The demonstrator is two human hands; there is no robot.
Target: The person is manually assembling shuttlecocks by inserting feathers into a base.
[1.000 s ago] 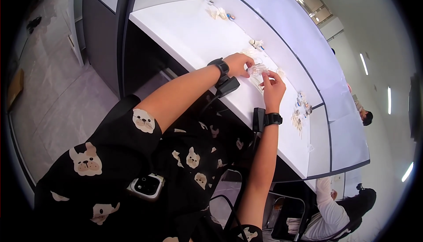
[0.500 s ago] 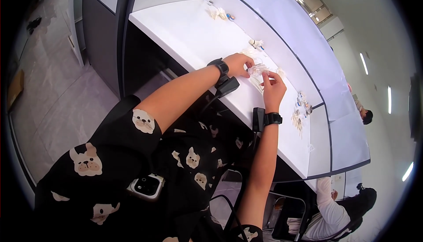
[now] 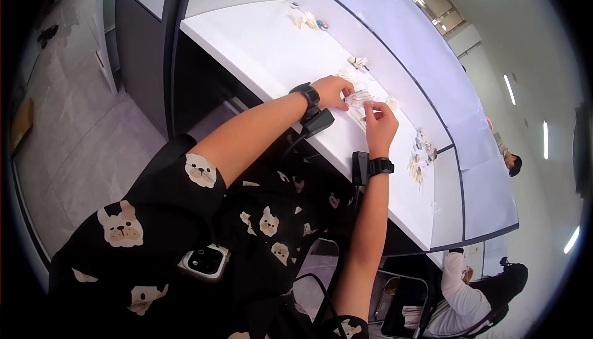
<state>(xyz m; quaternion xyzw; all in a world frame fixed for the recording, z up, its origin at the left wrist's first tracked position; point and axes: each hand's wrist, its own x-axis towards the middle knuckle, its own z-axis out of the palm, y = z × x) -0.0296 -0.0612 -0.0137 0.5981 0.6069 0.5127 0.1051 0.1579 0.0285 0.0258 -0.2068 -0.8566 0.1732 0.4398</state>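
Note:
Both of my hands meet over the white desk (image 3: 247,42). Between them is a pale, partly see-through shuttlecock (image 3: 357,98) with thin ribs fanning out. My left hand (image 3: 333,91) grips one side of it with thumb and fingers. On its other side, my right hand (image 3: 381,121) is pinched at the ribs' edge; any small piece between those fingertips is too small to make out. White feathers (image 3: 346,75) lie just beyond my left hand. Past them, against the back panel, rests another shuttlecock (image 3: 358,63).
Farther left lies a pile of feathers (image 3: 302,19) beside a small blue-banded cork (image 3: 322,25). To the right are several corks (image 3: 425,144) and more feathers (image 3: 417,169). Partition panels (image 3: 395,49) border the desk. A person in a white top (image 3: 463,302) sits at the lower right.
My right hand has shifted slightly left, and its fingers have drawn in at the shuttlecock. My left hand stays almost in place. The seated person's arm has moved slightly.

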